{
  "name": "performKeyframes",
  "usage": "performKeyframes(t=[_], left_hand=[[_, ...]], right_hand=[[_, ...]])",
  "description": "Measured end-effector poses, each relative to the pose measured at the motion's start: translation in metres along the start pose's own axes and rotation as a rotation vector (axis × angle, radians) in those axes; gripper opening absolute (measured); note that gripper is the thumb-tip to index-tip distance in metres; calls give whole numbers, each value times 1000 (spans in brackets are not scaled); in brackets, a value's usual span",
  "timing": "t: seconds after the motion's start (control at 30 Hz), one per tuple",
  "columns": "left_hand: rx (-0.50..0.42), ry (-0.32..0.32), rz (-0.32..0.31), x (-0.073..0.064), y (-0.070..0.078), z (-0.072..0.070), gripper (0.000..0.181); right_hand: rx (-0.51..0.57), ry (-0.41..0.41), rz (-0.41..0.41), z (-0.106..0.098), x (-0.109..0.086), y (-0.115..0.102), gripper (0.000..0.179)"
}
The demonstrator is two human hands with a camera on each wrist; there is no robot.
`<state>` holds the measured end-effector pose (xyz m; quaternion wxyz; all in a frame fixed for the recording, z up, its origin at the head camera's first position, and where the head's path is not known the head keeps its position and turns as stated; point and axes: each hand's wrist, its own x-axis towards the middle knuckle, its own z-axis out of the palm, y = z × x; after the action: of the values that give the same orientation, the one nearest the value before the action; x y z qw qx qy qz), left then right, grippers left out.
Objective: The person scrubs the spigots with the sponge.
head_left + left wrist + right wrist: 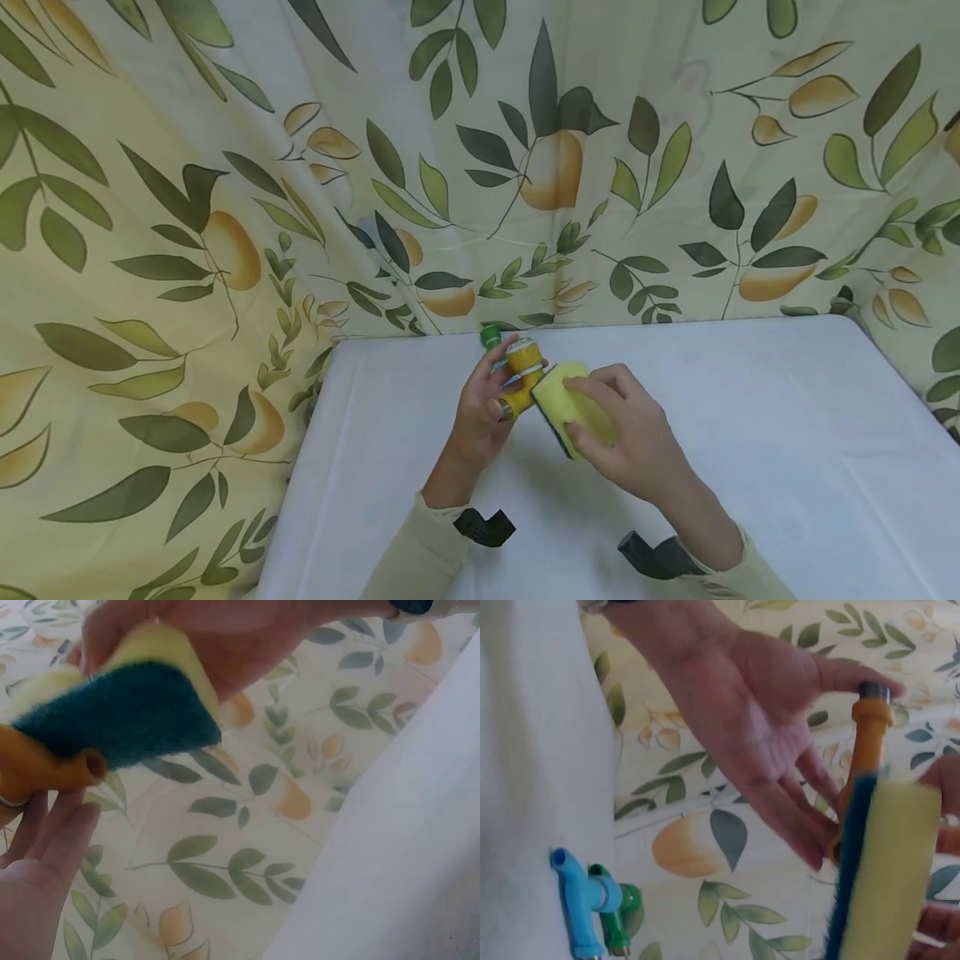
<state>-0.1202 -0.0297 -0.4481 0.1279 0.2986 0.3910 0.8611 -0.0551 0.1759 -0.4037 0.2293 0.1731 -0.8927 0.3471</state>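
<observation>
A cloth printed with leaves and fruit hangs behind everything, and before it spreads the white tabletop. Above that, both hands are occupied: the right hand pinches a sponge between thumb and fingers, while the left hand grasps a yellow tap, thumb on its dark end and fingers at another part. The sponge is the larger of the two held things — yellow foam with a dark blue-green scouring side, which is turned to the tap and seems to touch it. The yellow tap is held up over the tabletop, tilted, just left of the sponge. Near the tabletop's far edge, beyond the left hand, a blue tap and a green tap sit close together, neither one held.

The step in hand looks like scrubbing the yellow tap. The next move, I judge, calls for a steady left grip while the right hand strokes the rough side along it — then a turn to bring its hidden faces round.
</observation>
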Motion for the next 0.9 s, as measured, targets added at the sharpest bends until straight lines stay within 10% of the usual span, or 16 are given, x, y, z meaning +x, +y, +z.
performKeyframes(t=[0.9], left_hand=[[-133, -29, 32, 0, 9, 1, 76]], right_hand=[[3, 27, -90, -10, -7, 6, 46]])
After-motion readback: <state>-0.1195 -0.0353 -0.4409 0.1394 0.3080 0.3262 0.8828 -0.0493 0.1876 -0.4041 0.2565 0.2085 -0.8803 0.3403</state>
